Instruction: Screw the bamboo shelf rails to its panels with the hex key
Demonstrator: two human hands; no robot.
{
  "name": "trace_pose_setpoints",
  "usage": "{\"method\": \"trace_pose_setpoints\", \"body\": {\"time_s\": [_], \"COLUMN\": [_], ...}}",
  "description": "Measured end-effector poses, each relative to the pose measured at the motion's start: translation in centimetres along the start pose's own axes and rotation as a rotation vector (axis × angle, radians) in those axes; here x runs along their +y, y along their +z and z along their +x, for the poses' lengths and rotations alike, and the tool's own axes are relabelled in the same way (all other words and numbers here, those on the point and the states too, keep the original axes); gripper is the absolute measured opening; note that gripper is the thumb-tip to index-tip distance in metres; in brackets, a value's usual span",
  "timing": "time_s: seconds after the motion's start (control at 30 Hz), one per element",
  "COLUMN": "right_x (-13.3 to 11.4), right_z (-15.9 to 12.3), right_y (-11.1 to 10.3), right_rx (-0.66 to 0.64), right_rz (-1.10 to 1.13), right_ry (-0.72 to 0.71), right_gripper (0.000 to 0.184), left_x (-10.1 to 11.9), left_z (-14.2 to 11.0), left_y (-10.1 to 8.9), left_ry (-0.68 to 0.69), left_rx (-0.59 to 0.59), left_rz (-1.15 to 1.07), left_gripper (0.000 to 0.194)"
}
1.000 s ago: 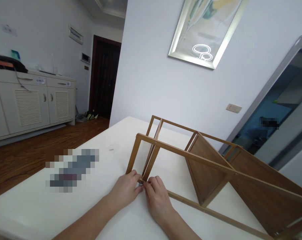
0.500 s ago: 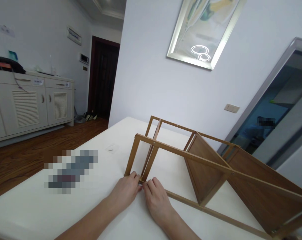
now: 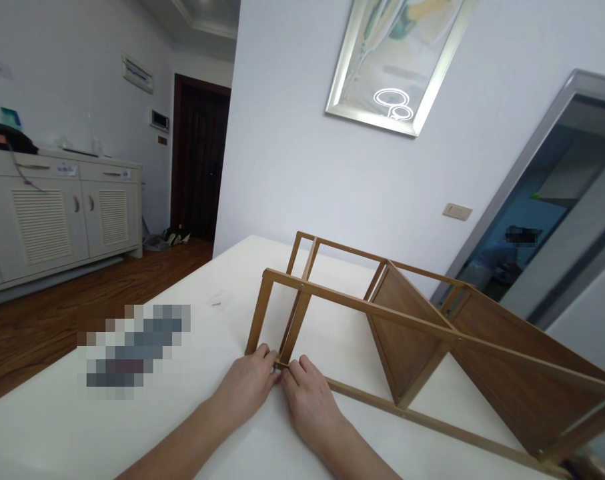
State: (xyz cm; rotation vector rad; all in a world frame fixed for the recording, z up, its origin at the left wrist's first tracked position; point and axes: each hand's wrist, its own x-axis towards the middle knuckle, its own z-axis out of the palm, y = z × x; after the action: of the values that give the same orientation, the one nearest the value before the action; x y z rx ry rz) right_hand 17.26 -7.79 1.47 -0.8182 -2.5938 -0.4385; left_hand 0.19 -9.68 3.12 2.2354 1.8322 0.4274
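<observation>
A brown wooden shelf rack [image 3: 377,308] lies on its side on the white table [image 3: 222,260], its solid shelf panels slanting to the right. At its lower near corner, my left hand [image 3: 249,380] has its fingers closed around the end of the frame. Close beside it, my right hand [image 3: 309,400] is closed too, with its fingertips pinched at the same corner. A tiny greyish bit shows between the two hands, too small to name. What the right fingertips hold is hidden.
A small clear plastic bag [image 3: 219,301] with what looks like a screw lies behind my left hand. Left of it is a pixelated item [image 3: 137,350] I cannot identify. A white cabinet [image 3: 52,213] stands at far left; a wall [image 3: 272,167] rises behind the table.
The view has shifted slightly, so everything appears a little further left. Both hands stay at the rack's corner, with barely any movement of the fingers.
</observation>
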Motion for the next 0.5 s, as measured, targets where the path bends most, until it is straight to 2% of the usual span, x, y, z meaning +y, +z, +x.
{"method": "trace_pose_setpoints", "body": {"time_s": [0.3, 0.5], "right_x": [0.07, -0.06], "right_z": [-0.1, -0.11], "right_y": [-0.11, -0.07], "right_rx": [0.044, 0.032], "right_rz": [0.018, 0.013], "right_ry": [-0.001, 0.011], "right_gripper": [0.02, 0.021], "left_x": [0.11, 0.18], "left_z": [0.4, 0.05], "left_y": [0.64, 0.29], "left_ry": [-0.004, -0.01], "left_rx": [-0.019, -0.004], "left_rz": [0.07, 0.018], "left_gripper": [0.029, 0.028]}}
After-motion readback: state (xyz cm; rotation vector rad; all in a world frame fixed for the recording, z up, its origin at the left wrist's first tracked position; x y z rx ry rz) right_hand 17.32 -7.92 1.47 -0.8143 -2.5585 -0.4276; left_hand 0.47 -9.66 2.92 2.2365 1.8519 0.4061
